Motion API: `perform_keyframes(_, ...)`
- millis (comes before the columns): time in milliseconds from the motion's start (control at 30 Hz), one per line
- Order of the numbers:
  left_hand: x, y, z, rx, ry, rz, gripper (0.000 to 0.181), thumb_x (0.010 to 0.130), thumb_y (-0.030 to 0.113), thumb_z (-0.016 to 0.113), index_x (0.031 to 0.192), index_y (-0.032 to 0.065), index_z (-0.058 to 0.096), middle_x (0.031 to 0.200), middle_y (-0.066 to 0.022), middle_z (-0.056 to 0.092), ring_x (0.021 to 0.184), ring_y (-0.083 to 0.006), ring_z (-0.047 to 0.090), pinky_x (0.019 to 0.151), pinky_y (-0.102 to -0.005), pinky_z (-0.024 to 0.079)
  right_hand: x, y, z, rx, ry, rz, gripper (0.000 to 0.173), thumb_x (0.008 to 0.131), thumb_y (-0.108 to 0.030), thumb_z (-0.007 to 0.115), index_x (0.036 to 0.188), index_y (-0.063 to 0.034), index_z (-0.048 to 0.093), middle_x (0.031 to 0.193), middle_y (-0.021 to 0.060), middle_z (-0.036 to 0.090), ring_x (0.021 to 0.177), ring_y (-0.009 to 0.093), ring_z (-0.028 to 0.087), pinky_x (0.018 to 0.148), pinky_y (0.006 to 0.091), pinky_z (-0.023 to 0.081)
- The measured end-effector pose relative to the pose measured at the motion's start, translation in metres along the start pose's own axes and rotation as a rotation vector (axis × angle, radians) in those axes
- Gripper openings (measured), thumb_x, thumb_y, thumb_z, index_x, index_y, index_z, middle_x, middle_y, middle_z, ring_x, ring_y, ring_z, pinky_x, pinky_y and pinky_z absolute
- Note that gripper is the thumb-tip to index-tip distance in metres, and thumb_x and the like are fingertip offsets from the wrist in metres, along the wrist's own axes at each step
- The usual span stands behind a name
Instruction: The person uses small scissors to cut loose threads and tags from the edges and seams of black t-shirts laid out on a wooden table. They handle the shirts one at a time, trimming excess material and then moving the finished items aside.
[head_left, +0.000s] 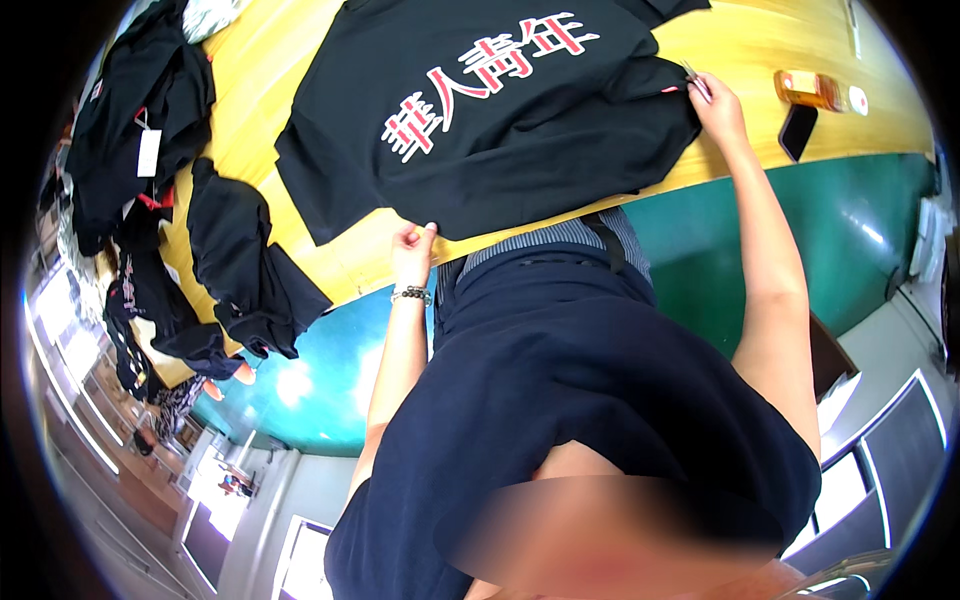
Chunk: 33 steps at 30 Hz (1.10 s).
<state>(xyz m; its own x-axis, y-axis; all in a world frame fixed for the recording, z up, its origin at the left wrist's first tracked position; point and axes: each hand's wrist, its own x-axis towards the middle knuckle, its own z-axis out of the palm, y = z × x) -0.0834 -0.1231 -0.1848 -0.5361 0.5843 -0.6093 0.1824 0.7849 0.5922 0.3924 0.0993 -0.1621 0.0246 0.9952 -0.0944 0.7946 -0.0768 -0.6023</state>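
A black T-shirt (540, 150) lies spread on the yellow tabletop in front of me, with large red-and-white printed characters across it. At its near edge, my left hand (415, 251) appears to pinch the fabric between thumb and fingers. A beaded bracelet circles that wrist. Over at the right end of the shirt is my right hand (718, 109). It holds a small pointed metal tool (699, 84), perhaps thread snips or tweezers, against the shirt's edge. A small red-and-white tag (670, 89) shows on the fabric beside the tool.
A bottle of amber liquid (814, 90) and a dark smartphone (797, 132) lie right on the yellow table (247, 90). Folded black garments (232, 247) and a black pile with a white hangtag (148, 154) sit left. Another person's fingers (244, 373) show beyond.
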Motion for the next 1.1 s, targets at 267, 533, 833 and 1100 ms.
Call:
perform_keyframes(267, -0.031, 0.058, 0.001, -0.541, -0.217, 0.091, 0.015, 0.086, 0.023, 0.058, 0.078, 0.0122, 0.052, 0.065, 0.0053, 0.050, 0.052, -0.0030, 0.042, 0.050, -0.0175, 0.034, 0.034, 0.009, -0.026, 0.517, -0.103, 0.105, 0.023, 0.085, -0.022, 0.057, 0.092, -0.0007, 0.060, 0.078, -0.0028, 0.057, 0.075, 0.006, 0.050, 0.070, 0.0197, 0.039)
perform_keyframes(533, 0.059, 0.112, -0.075, -0.971, -0.030, 0.192, 0.018, 0.091, 0.023, 0.048, 0.093, 0.0074, 0.056, 0.074, 0.0020, 0.057, 0.047, -0.0037, 0.042, 0.041, -0.0167, 0.033, 0.071, -0.009, -0.034, 1.214, 0.103, 0.771, 0.012, 0.084, -0.010, 0.056, 0.077, -0.0098, 0.046, 0.053, 0.0000, 0.043, 0.038, 0.010, 0.035, 0.038, 0.0208, 0.031)
perform_keyframes(833, 0.070, 0.088, -0.017, -0.600, -0.299, 0.254, 0.046, 0.084, 0.001, 0.052, 0.127, -0.0004, 0.036, 0.094, -0.0020, 0.059, 0.081, -0.0079, 0.056, 0.069, -0.0198, 0.045, 0.028, -0.007, 0.005, 0.858, 0.093, 0.722, 0.019, 0.078, -0.013, 0.064, 0.074, -0.0096, 0.046, 0.048, -0.0038, 0.035, 0.037, 0.008, 0.032, 0.035, 0.0234, 0.022)
perform_keyframes(1100, 0.047, 0.089, -0.039, -0.314, -0.063, 0.524, 0.019, 0.086, 0.010, 0.058, 0.101, 0.0010, 0.052, 0.065, 0.0104, 0.040, 0.057, 0.0018, 0.034, 0.052, -0.0136, 0.031, 0.016, -0.012, -0.011, 0.955, 0.356, 0.535, 0.027, 0.080, -0.012, 0.062, 0.104, -0.0002, 0.055, 0.062, -0.0019, 0.044, 0.041, 0.007, 0.034, 0.038, 0.0219, 0.028)
